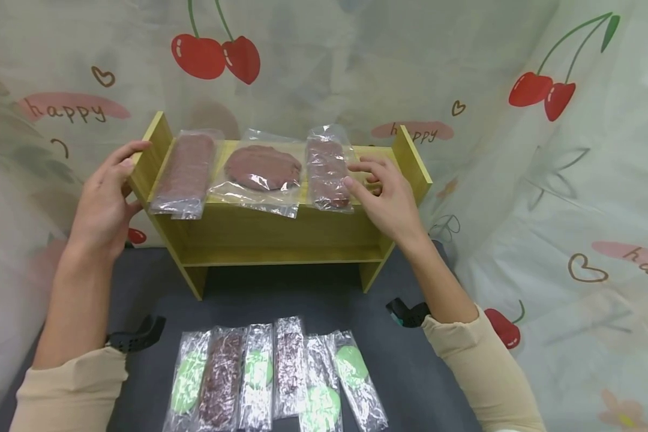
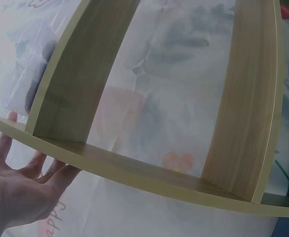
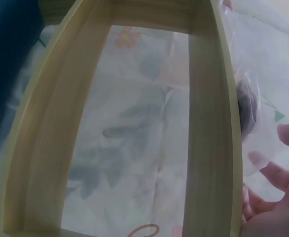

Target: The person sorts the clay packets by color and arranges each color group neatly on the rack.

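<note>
A yellow wooden shelf (image 1: 281, 231) stands on a dark mat, with three clear packets of reddish-brown food along its top board. My left hand (image 1: 126, 174) lies against the outer face of the shelf's left side panel (image 1: 150, 153), fingers fairly straight; the left wrist view shows those fingers (image 2: 40, 165) behind the panel. My right hand (image 1: 364, 177) hovers over the right end of the top board, fingers relaxed. Its fingertips touch the edge of the right packet (image 1: 326, 171). The long left packet (image 1: 185, 171) and the round middle packet (image 1: 261, 168) lie untouched.
Several clear packets (image 1: 272, 375) with green and dark brown contents lie in a row on the dark mat (image 1: 410, 372) near me. A cherry-print sheet (image 1: 561, 180) hangs close behind and to both sides of the shelf. The shelf's lower level (image 1: 281, 255) holds nothing.
</note>
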Motion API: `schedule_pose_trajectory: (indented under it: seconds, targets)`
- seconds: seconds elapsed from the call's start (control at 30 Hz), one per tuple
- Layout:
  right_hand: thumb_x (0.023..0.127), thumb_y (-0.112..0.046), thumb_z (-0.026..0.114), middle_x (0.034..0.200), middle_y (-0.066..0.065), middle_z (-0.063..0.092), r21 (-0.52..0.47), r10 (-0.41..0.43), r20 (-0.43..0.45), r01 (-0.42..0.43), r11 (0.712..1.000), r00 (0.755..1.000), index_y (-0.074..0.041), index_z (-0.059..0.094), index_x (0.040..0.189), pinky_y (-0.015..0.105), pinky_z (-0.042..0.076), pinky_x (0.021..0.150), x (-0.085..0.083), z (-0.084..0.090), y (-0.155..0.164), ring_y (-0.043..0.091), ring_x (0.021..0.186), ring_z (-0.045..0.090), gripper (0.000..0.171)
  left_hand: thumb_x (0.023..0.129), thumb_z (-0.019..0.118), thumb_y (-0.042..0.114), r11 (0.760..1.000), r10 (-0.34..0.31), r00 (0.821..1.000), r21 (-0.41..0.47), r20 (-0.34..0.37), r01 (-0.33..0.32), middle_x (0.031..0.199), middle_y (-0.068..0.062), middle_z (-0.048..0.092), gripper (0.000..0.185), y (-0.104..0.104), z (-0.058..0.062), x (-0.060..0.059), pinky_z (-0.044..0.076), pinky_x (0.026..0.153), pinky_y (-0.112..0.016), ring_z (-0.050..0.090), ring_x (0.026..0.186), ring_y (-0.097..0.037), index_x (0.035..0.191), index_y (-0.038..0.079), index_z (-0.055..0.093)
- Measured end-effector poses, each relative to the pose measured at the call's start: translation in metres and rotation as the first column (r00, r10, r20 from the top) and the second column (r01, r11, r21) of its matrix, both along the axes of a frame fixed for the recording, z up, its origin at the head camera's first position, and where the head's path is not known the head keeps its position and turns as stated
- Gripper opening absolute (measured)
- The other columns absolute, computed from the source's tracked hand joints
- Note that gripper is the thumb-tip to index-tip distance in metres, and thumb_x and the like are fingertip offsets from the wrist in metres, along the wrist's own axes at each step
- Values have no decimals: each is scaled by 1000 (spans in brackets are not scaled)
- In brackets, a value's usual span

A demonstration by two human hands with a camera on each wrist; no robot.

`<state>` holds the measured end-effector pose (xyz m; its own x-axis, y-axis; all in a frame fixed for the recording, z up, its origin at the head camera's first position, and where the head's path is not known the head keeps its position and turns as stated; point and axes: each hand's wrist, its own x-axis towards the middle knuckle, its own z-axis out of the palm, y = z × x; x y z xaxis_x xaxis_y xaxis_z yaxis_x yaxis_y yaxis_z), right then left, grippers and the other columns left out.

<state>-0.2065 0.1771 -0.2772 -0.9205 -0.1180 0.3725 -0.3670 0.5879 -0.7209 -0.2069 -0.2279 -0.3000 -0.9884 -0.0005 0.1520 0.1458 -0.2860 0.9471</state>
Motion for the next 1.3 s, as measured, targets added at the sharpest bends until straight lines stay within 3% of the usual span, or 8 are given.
schedule_pose_trajectory:
  seconds: [0.4,0.6,0.77,1.0,1.3]
  targets:
    - [95,-7,67,129,11,60,-145,54,-152,-76,986,987,-2,67,122,29,48,83,27,-17,12,23,102,60,27,106,47,28,1000,9,1000,-1,17,-9,135,-4,43,39,0,0,1,37,90,-35,43,119,-21,142,16,52]
    - [92,3,66,120,13,63,-202,96,-180,-132,971,979,0,66,123,25,49,78,40,-25,18,21,97,60,30,106,47,29,1000,22,999,-18,33,-22,137,-3,41,39,0,0,0,32,96,-39,41,122,-22,142,17,52]
    - [93,2,65,115,11,64,-232,142,-181,-182,956,973,-3,66,124,24,48,76,52,-35,23,18,93,60,31,106,47,27,1000,17,999,4,42,-18,138,-4,41,38,0,0,-2,37,92,-35,42,122,-21,142,16,53]
    - [94,0,65,119,6,65,-252,160,-127,-188,949,979,-7,66,124,25,51,80,67,-52,31,20,97,61,31,106,46,26,1000,13,999,21,36,-14,138,-4,41,37,1,2,-4,39,89,-34,43,122,-20,141,15,54]
    - [94,-1,65,118,14,66,-261,192,-36,-195,945,981,-4,64,124,25,51,82,84,-82,41,21,99,60,31,106,48,26,1000,11,999,24,33,-12,137,-4,42,38,0,0,-3,39,89,-33,43,122,-21,142,15,53]
